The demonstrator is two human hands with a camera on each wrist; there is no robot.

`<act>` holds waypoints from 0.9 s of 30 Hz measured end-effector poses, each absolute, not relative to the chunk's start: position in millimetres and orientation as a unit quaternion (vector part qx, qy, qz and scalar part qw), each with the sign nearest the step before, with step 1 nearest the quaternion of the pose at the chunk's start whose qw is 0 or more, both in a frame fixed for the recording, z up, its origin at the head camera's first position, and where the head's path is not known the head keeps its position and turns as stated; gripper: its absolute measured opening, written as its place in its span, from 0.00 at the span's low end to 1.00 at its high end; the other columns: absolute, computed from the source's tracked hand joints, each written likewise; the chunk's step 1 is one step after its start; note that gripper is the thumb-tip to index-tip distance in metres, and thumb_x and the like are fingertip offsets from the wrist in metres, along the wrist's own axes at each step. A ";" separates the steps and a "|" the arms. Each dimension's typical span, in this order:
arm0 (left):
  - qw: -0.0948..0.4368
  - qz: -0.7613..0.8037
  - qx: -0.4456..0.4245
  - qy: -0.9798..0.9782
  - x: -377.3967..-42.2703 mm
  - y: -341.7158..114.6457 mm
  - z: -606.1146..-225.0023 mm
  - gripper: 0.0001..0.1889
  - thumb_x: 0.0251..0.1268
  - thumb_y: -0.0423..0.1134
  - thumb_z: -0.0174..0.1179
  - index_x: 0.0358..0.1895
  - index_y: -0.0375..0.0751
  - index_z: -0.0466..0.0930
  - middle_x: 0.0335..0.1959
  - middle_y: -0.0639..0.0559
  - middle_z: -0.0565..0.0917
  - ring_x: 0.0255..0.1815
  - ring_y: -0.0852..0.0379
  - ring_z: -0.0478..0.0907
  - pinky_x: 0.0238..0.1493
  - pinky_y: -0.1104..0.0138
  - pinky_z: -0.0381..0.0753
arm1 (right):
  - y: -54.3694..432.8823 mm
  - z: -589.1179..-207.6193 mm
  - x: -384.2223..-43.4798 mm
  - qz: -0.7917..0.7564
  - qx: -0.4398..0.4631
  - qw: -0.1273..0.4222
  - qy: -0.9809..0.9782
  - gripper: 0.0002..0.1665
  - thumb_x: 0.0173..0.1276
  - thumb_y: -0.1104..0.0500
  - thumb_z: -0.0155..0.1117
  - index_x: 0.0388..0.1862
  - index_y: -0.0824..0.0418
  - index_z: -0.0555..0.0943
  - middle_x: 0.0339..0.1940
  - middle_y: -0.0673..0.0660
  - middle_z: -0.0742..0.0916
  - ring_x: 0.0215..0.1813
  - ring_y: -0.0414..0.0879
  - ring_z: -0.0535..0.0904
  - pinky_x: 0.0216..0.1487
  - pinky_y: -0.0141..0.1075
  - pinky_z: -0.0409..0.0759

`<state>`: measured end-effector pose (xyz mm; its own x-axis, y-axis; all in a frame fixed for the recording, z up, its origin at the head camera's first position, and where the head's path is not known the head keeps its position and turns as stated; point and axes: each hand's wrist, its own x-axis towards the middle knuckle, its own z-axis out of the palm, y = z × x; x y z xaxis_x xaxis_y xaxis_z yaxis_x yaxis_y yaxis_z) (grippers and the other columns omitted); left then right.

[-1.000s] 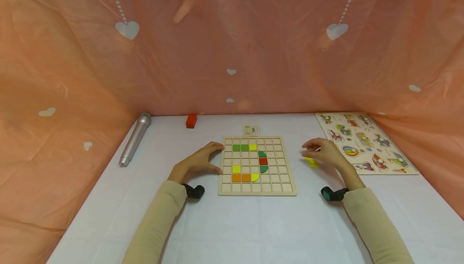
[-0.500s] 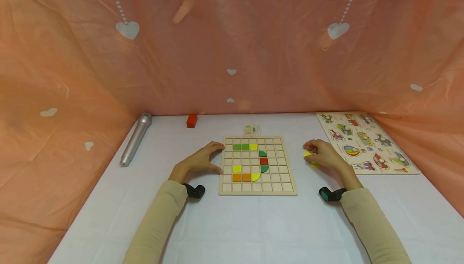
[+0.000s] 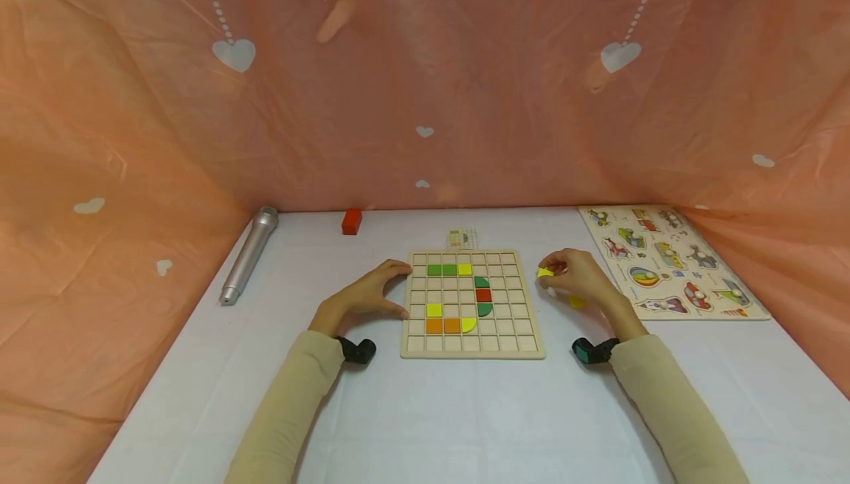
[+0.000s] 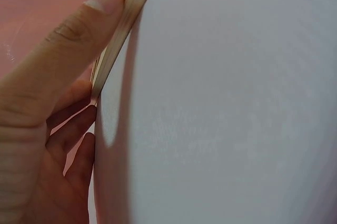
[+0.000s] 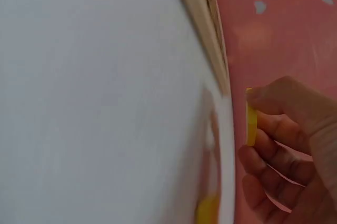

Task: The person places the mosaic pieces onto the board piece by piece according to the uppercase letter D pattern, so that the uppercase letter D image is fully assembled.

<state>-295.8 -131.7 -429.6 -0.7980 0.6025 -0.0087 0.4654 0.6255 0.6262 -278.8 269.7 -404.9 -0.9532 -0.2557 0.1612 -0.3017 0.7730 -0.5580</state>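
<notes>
A square wooden grid board [image 3: 508, 344] lies in the middle of the table, with green, yellow, red and orange tiles in some of its cells. My left hand [image 3: 361, 294] rests at the board's left edge, thumb and fingertips spread along that side and touching it. Just off the board's right side, my right hand [image 3: 586, 277] pinches a thin yellow tile [image 5: 251, 124] between thumb and fingers, raised above the tabletop. Beneath that hand a second yellow tile [image 3: 576, 301] lies on the white cloth.
A small printed pattern card [image 3: 462, 238] lies behind the board. Farther left are a red block [image 3: 352, 222] and a silver microphone [image 3: 249, 257]. A picture puzzle board [image 3: 674, 263] occupies the back right, close to my right forearm. Pink curtain [image 3: 425, 85] hangs behind the table.
My right hand has picked up a yellow tile and moved left with it, nearer the board, uncovering another yellow tile on the cloth. The left hand has stayed put.
</notes>
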 end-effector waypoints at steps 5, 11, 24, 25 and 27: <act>0.107 0.317 0.307 0.891 -295.9 -131.6 -429.4 0.45 0.42 0.46 0.75 0.67 0.37 0.63 0.67 0.45 0.63 0.68 0.49 0.58 0.71 0.57 0.54 | 229.2 -395.1 -285.6 0.327 0.227 0.065 -0.915 0.15 0.52 0.63 0.72 0.39 0.68 0.83 0.33 0.58 0.84 0.35 0.49 0.78 0.38 0.40 0.80; 0.108 0.316 0.308 0.891 -296.6 -131.7 -430.1 0.45 0.42 0.46 0.75 0.67 0.37 0.63 0.67 0.45 0.63 0.68 0.49 0.58 0.71 0.57 0.54 | 177.1 -388.2 -285.9 0.355 0.290 0.058 -0.887 0.15 0.54 0.64 0.70 0.42 0.68 0.83 0.36 0.59 0.83 0.38 0.50 0.78 0.40 0.42 0.81; 0.111 0.318 0.304 0.891 -296.5 -132.6 -429.3 0.45 0.43 0.47 0.74 0.67 0.39 0.63 0.67 0.46 0.62 0.69 0.50 0.57 0.71 0.57 0.54 | 110.7 -401.6 -288.2 0.360 0.325 -0.001 -0.874 0.15 0.56 0.60 0.71 0.42 0.65 0.84 0.38 0.54 0.84 0.39 0.45 0.77 0.39 0.33 0.79; 0.111 0.320 0.305 0.890 -296.4 -132.8 -429.1 0.45 0.43 0.47 0.74 0.67 0.38 0.63 0.67 0.46 0.62 0.69 0.50 0.57 0.71 0.57 0.54 | 108.6 -403.6 -288.4 0.361 0.326 -0.004 -0.874 0.15 0.56 0.60 0.71 0.42 0.65 0.84 0.38 0.54 0.84 0.39 0.45 0.77 0.40 0.33 0.79; 0.112 0.321 0.306 0.889 -296.2 -133.1 -429.0 0.45 0.43 0.46 0.74 0.67 0.38 0.63 0.67 0.46 0.62 0.69 0.50 0.57 0.71 0.57 0.54 | 105.4 -407.8 -289.2 0.360 0.326 -0.009 -0.874 0.16 0.56 0.60 0.71 0.42 0.65 0.84 0.38 0.54 0.84 0.38 0.43 0.78 0.40 0.31 0.79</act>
